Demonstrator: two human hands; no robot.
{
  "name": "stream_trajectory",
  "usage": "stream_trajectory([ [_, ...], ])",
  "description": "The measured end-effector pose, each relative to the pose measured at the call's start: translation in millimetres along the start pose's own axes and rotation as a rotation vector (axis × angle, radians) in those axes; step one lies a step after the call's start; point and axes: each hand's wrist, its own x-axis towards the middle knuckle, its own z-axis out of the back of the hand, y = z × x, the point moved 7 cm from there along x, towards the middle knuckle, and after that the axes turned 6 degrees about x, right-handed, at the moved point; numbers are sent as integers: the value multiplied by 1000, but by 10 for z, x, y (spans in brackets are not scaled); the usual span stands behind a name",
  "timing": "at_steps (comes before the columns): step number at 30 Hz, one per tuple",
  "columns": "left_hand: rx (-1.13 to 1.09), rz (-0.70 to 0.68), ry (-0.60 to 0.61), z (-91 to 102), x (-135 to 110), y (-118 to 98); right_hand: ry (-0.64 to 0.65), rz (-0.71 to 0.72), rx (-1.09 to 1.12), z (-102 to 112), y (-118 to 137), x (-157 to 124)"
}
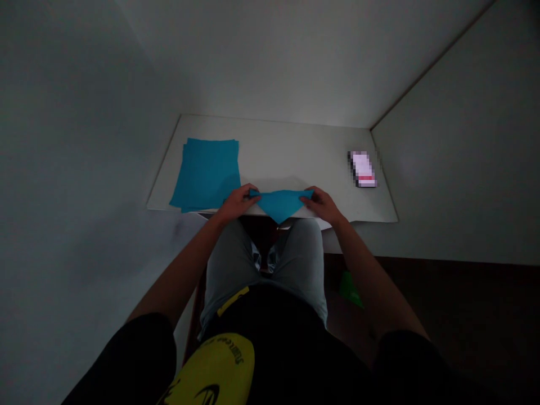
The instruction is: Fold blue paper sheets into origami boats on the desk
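Note:
A folded sheet of blue paper (280, 203), triangular with its point toward me, is held at the table's front edge. My left hand (239, 202) pinches its left corner between thumb and fingers. At the opposite corner my right hand (322, 203) grips the paper the same way. Just left of my left hand lies a stack of blue paper sheets (210, 173), slightly uneven at its edges.
The white table (291, 149) stands against the walls. A phone (363, 169), blurred by pixels, lies on its right side. Below, on the dark floor to the right, is a green object (351, 289) whose kind I cannot make out.

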Motion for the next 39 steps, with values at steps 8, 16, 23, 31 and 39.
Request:
stream_trajectory([
  [8,-109,1,79,-39,89,64,-39,105,-39,157,-18,8],
  [16,37,-28,2,28,56,8,-55,99,-4,76,-119,-23],
  [23,13,12,-171,-38,145,-24,-258,103,-24,146,-92,-18],
  [31,-126,73,-198,-183,122,-47,-275,28,137,82,-180,19],
  [39,-60,60,-163,-182,117,11,-287,30,8,116,-180,4],
])
